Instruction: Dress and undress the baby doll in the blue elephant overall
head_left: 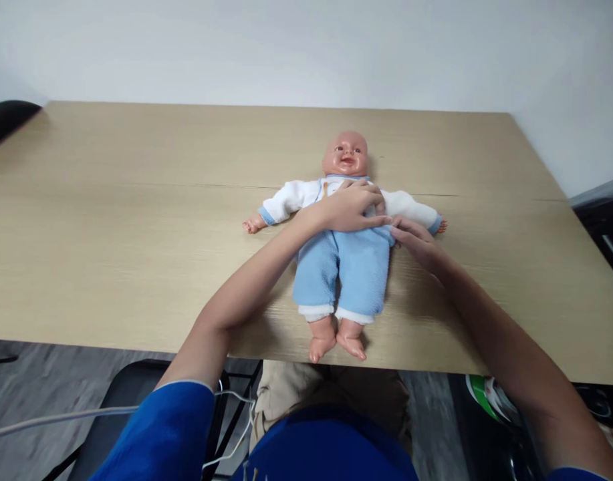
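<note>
L hand (350,206) lies palm-down, flat across doll (346,234) at chest/waist level, fingers spread slightly and pointing toward doll's far side; it presses on the garment, no closed grasp seen. R hand (415,239) comes in from the right, fingers extended, tips touching doll's side at the waist seam where white top (299,194) meets blue trousers (351,264); hand largely open, whether it pinches fabric cannot be told. Fingertips of the 2 hands meet or nearly meet at that seam. Both forearms bare; blue sleeves (170,427) show at lower edge of view. Doll lies on its back on counter (110,234), approx. centre-right, head (345,153) pointing toward the wall, feet (336,344) toward the person and close to counter's near edge. Doll's arms spread to both sides, 1 bare hand visible at each cuff, cuffs trimmed blue. Trouser legs end in white cuffs; 2 bare feet side by side, touching or nearly so. Counter is light wood-grain, with a seam line running across behind doll's shoulders. Plain pale wall (306,47) behind counter. Dark chair back (5,120) at far-left corner. Below counter edge: person's beige trousers (306,394), a black chair frame (120,401), a white cable (60,417) running left, and a green-and-white item (484,394) at right, not identifiable.
</note>
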Demonstrator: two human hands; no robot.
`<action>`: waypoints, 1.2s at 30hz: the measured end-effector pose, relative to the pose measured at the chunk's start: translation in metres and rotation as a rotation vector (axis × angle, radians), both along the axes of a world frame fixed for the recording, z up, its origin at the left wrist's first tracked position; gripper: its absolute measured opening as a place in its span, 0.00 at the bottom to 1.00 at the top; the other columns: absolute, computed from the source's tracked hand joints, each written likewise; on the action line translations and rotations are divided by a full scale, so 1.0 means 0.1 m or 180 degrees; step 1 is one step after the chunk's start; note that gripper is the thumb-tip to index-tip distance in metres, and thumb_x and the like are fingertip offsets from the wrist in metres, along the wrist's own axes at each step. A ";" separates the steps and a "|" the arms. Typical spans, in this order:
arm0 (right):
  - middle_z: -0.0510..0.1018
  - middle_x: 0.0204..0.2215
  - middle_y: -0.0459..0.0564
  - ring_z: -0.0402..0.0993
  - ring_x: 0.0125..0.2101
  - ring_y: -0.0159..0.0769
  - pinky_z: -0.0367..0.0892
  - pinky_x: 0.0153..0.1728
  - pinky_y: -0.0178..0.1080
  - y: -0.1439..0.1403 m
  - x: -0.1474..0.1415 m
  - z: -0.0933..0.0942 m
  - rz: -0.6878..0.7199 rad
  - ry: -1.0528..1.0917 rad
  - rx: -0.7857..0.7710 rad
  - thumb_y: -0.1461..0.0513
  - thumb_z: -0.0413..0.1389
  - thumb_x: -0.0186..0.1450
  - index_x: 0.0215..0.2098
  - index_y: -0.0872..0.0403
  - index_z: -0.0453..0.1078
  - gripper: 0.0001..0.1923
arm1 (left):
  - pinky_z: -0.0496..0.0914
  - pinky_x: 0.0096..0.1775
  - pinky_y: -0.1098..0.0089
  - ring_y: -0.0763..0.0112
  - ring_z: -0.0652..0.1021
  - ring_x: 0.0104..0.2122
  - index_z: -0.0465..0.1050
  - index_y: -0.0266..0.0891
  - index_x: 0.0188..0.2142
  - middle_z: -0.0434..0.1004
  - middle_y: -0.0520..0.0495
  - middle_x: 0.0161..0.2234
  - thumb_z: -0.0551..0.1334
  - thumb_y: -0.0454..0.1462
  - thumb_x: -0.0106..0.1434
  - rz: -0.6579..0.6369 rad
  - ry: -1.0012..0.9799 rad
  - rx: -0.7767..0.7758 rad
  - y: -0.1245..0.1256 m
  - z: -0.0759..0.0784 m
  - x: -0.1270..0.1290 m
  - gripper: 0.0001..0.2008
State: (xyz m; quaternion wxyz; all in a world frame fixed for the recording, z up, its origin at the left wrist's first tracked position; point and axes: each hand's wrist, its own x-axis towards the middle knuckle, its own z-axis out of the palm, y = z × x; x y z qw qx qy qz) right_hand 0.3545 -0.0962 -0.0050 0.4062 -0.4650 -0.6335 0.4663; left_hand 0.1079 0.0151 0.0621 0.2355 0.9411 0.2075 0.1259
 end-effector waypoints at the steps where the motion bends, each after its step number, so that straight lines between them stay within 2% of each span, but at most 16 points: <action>1: 0.68 0.32 0.45 0.64 0.32 0.41 0.66 0.35 0.45 0.00 -0.02 -0.01 -0.0142 0.0222 -0.0046 0.27 0.70 0.71 0.38 0.45 0.72 0.34 | 0.64 0.72 0.42 0.40 0.79 0.66 0.83 0.42 0.47 0.88 0.36 0.60 0.60 0.57 0.81 -0.0077 -0.0020 -0.0067 0.01 0.00 0.00 0.23; 3: 0.67 0.31 0.43 0.63 0.30 0.40 0.67 0.32 0.44 0.01 -0.05 -0.03 -0.0424 0.0528 -0.0106 0.27 0.72 0.69 0.39 0.43 0.70 0.34 | 0.67 0.68 0.46 0.45 0.81 0.60 0.81 0.43 0.44 0.88 0.38 0.55 0.58 0.59 0.81 -0.0166 -0.0097 -0.0154 0.03 0.00 0.00 0.25; 5: 0.66 0.29 0.42 0.63 0.28 0.39 0.66 0.30 0.43 0.02 -0.07 -0.05 -0.0615 0.0554 -0.0112 0.27 0.71 0.70 0.40 0.42 0.69 0.34 | 0.70 0.62 0.51 0.49 0.83 0.53 0.78 0.43 0.43 0.87 0.39 0.48 0.57 0.59 0.82 -0.0121 -0.0182 -0.0193 0.05 -0.03 0.01 0.25; 7: 0.66 0.28 0.41 0.63 0.26 0.39 0.65 0.28 0.43 0.04 -0.08 -0.09 -0.0704 0.0309 0.0023 0.26 0.69 0.71 0.42 0.42 0.69 0.34 | 0.71 0.57 0.54 0.52 0.83 0.49 0.77 0.43 0.46 0.86 0.40 0.46 0.58 0.57 0.82 0.0026 -0.0256 -0.0185 0.06 -0.07 0.04 0.22; 9: 0.69 0.28 0.42 0.67 0.27 0.40 0.67 0.30 0.44 0.05 -0.10 -0.13 -0.0844 -0.0102 0.0332 0.26 0.68 0.73 0.43 0.42 0.71 0.33 | 0.72 0.57 0.55 0.52 0.83 0.48 0.77 0.42 0.50 0.87 0.40 0.46 0.60 0.52 0.81 0.0181 -0.0310 -0.0138 0.05 -0.12 0.07 0.18; 11: 0.75 0.30 0.44 0.72 0.29 0.41 0.73 0.34 0.46 0.03 -0.12 -0.16 -0.1105 -0.0577 0.0681 0.29 0.66 0.76 0.45 0.43 0.73 0.30 | 0.72 0.61 0.54 0.51 0.84 0.49 0.77 0.41 0.54 0.88 0.40 0.45 0.60 0.47 0.81 0.0280 -0.0317 -0.0058 0.04 -0.17 0.10 0.15; 15: 0.84 0.38 0.51 0.79 0.34 0.45 0.81 0.45 0.54 -0.03 -0.07 -0.14 -0.1750 -0.1513 0.1165 0.43 0.63 0.80 0.51 0.46 0.75 0.17 | 0.70 0.66 0.50 0.49 0.86 0.52 0.78 0.40 0.59 0.88 0.39 0.48 0.58 0.43 0.82 0.0385 -0.0383 0.0119 0.02 -0.25 0.13 0.15; 18: 0.87 0.49 0.62 0.83 0.48 0.58 0.79 0.59 0.65 -0.02 0.15 -0.07 -0.2047 -0.2311 0.1643 0.50 0.62 0.77 0.53 0.49 0.76 0.14 | 0.71 0.67 0.48 0.47 0.84 0.58 0.78 0.40 0.59 0.88 0.37 0.52 0.57 0.37 0.80 0.0431 -0.0551 0.0212 0.04 -0.28 0.12 0.15; 20: 0.87 0.57 0.66 0.82 0.59 0.66 0.74 0.67 0.71 0.02 0.36 -0.05 -0.1938 -0.2675 0.1800 0.49 0.63 0.75 0.57 0.50 0.77 0.19 | 0.71 0.67 0.47 0.45 0.82 0.60 0.78 0.41 0.58 0.87 0.36 0.56 0.57 0.33 0.76 0.0459 -0.0672 0.0288 0.07 -0.29 0.12 0.17; 22: 0.87 0.62 0.67 0.81 0.64 0.70 0.72 0.70 0.72 0.07 0.57 -0.06 -0.1645 -0.2787 0.1749 0.46 0.63 0.75 0.63 0.52 0.77 0.26 | 0.72 0.68 0.46 0.44 0.81 0.61 0.78 0.43 0.58 0.85 0.36 0.59 0.58 0.31 0.73 0.0463 -0.0742 0.0353 0.09 -0.30 0.14 0.19; 25: 0.88 0.62 0.68 0.85 0.62 0.70 0.77 0.67 0.71 0.16 0.82 -0.09 -0.1048 -0.2782 0.1571 0.40 0.65 0.74 0.67 0.53 0.78 0.34 | 0.70 0.70 0.44 0.43 0.80 0.63 0.78 0.44 0.60 0.83 0.35 0.63 0.59 0.34 0.75 0.0428 -0.0716 0.0400 0.12 -0.28 0.21 0.18; 28: 0.91 0.61 0.65 0.88 0.59 0.69 0.81 0.64 0.70 0.20 0.97 -0.07 -0.0577 -0.2754 0.1452 0.39 0.67 0.71 0.67 0.50 0.80 0.35 | 0.70 0.71 0.44 0.40 0.78 0.68 0.77 0.42 0.64 0.80 0.32 0.68 0.65 0.42 0.76 0.0301 -0.0491 0.0370 0.13 -0.26 0.33 0.20; 30: 0.93 0.59 0.63 0.90 0.57 0.68 0.83 0.62 0.69 0.19 0.99 -0.03 -0.0622 -0.2659 0.1510 0.39 0.70 0.69 0.65 0.48 0.82 0.34 | 0.70 0.71 0.44 0.37 0.76 0.70 0.75 0.41 0.68 0.79 0.31 0.71 0.70 0.46 0.73 0.0255 -0.0281 0.0328 0.14 -0.26 0.41 0.27; 33: 0.94 0.55 0.61 0.93 0.52 0.65 0.87 0.56 0.64 0.11 0.91 0.08 -0.1046 -0.2317 0.1780 0.39 0.74 0.67 0.63 0.47 0.83 0.34 | 0.68 0.72 0.42 0.34 0.75 0.72 0.72 0.39 0.72 0.78 0.28 0.73 0.75 0.47 0.68 0.0372 -0.0008 0.0321 0.14 -0.30 0.50 0.37; 36: 0.93 0.56 0.59 0.93 0.51 0.60 0.89 0.53 0.58 0.01 0.74 0.17 -0.1269 -0.1912 0.1981 0.38 0.78 0.65 0.63 0.46 0.82 0.36 | 0.65 0.75 0.40 0.33 0.75 0.72 0.72 0.36 0.74 0.79 0.26 0.73 0.76 0.44 0.66 0.0606 0.0110 0.0419 0.11 -0.34 0.54 0.41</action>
